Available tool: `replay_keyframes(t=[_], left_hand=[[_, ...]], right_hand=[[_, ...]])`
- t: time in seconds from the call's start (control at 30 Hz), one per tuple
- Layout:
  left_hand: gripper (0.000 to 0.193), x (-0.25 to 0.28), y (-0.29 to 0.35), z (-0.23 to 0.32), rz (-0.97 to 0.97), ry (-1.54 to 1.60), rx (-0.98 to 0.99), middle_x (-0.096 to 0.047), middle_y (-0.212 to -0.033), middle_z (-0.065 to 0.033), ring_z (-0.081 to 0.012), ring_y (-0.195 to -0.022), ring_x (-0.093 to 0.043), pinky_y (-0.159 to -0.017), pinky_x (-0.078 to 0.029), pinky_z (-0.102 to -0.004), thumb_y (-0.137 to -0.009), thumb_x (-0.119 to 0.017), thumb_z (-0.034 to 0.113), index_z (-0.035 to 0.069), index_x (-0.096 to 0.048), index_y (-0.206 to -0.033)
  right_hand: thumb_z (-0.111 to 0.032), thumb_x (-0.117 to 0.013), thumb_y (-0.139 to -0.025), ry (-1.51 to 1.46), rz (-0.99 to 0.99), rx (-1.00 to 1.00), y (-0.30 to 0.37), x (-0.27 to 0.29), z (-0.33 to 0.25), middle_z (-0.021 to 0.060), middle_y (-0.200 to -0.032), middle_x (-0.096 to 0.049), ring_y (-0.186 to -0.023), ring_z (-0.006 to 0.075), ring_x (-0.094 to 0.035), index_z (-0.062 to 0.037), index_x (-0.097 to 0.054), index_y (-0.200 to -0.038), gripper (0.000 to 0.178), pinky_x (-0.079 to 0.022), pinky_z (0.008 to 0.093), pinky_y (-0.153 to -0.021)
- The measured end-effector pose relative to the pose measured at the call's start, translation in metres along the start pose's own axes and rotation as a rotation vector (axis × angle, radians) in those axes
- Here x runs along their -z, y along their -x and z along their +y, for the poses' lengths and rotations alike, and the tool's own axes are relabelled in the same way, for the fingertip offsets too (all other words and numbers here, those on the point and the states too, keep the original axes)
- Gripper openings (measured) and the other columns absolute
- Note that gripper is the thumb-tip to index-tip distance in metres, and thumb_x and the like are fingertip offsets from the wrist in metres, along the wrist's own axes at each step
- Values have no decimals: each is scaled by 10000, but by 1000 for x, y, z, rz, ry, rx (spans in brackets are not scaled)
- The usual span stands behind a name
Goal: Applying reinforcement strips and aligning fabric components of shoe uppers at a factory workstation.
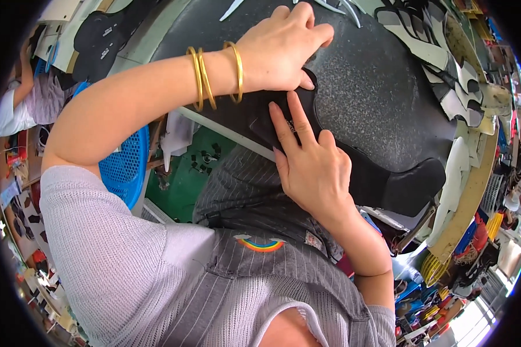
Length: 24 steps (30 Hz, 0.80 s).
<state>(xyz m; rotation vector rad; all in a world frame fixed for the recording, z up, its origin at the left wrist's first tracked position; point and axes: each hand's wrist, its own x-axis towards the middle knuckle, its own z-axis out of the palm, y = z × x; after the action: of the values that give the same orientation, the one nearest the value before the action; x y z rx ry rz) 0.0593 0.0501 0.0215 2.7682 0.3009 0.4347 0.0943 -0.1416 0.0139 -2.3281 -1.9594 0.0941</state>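
A long, curved black piece of sheet material point(370, 182), like a shoe upper part, lies along the near edge of the dark round worktop point(367, 98). My left hand point(281, 49), with gold bangles at the wrist, reaches across from the left; its thumb presses on the piece near its inner curve. The other left fingers curl down over the worktop, their tips partly hidden, so anything they hold does not show. My right hand point(318, 168) lies palm down on the piece, index and middle fingers stretched toward the left thumb, holding nothing.
White curved strips point(344, 8) lie at the worktop's far side. Stacked black and white cut pieces point(437, 55) line its right edge. More black pieces point(107, 40) rest far left. A blue plastic basket point(127, 168) stands below on the left, and a person's sleeve point(43, 104) shows beyond.
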Motion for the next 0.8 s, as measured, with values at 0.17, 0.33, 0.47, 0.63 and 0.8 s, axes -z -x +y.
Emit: replay_keyframes(t=[0.17, 0.33, 0.47, 0.63, 0.8], left_hand=[[228, -10, 34, 27, -11, -102, -490, -606, -986, -84, -293, -994, -586, -883, -500, -361, -720, -640, 80, 42, -644, -946], [410, -7, 66, 21, -159, 380, -88, -573, -1313, -168, -349, -1255, -517, -1032, -447, -418, -866, -618, 160, -19, -598, -1235], [780, 2, 65, 26, -341, 134, -283, -335, -1532, -165, -384, -1425, -278, -1174, -200, -495, -908, -526, 552, 7, -386, -1447], [836, 10, 64, 19, -446, -23, -466, -306, -1561, -91, -438, -1429, -230, -1155, -207, -565, -822, -580, 604, 104, -398, -1468], [678, -25, 90, 57, -216, 21, -404, -445, -1448, -180, -407, -1330, -423, -1118, -319, -539, -736, -719, 224, -33, -472, -1313]], right_hand=[[-244, -682, -774, 5, 80, -21, 7, -8, 4, 27, -1389, -530, -671, 192, -519, -179, -603, -1292, 528, -504, 288, -568], [-130, -606, -753, -118, 457, 108, 26, -19, 18, 109, -1165, -648, -960, 251, -565, 17, -664, -1106, 387, -491, 363, -924], [-107, -614, -732, -112, 477, 162, 40, -25, 15, 168, -1161, -652, -1173, 292, -574, 61, -645, -1108, 413, -472, 406, -1016], [-102, -622, -744, -255, 416, 260, 58, -17, 44, 161, -1149, -671, -1103, 270, -647, 33, -663, -1094, 378, -527, 398, -955], [-84, -658, -731, -365, 392, 222, 81, -12, 51, 147, -1051, -709, -995, 265, -695, 1, -699, -1008, 293, -564, 387, -896]])
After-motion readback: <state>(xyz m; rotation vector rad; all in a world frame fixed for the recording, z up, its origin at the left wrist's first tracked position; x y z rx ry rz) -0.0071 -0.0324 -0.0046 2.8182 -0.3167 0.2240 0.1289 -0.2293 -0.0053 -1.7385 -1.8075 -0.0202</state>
